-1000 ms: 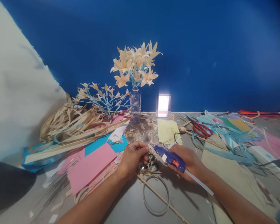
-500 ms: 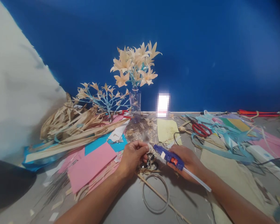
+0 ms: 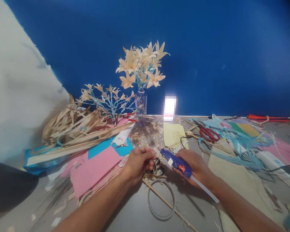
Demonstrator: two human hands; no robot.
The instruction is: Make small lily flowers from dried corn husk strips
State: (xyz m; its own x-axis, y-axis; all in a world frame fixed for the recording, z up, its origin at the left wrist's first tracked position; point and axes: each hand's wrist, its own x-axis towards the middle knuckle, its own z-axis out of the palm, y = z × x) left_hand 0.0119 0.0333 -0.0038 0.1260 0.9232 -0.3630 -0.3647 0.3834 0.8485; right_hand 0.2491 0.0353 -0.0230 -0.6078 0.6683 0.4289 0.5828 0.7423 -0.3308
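My right hand (image 3: 195, 167) grips a blue hot glue gun (image 3: 176, 163) with a clear glue stick (image 3: 205, 190) sticking out behind. Its nozzle points left toward my left hand (image 3: 137, 162), which pinches a small tan husk piece (image 3: 152, 151) just above a dark tangled bit (image 3: 157, 169) on the grey table (image 3: 135, 212). A whitish ring (image 3: 161, 199) and a thin wooden stick (image 3: 169, 205) lie right in front of both hands.
A glass bottle (image 3: 141, 109) with cream paper flowers (image 3: 142, 66) stands at the back against the blue wall. A husk pile (image 3: 74, 125) and pink paper (image 3: 94, 170) lie left. Red scissors (image 3: 207, 133), blue ribbons (image 3: 234, 145) and coloured sheets lie right.
The hands stay almost where they were; the glue gun's nozzle has edged slightly closer to my left fingers. The view has shifted a little.
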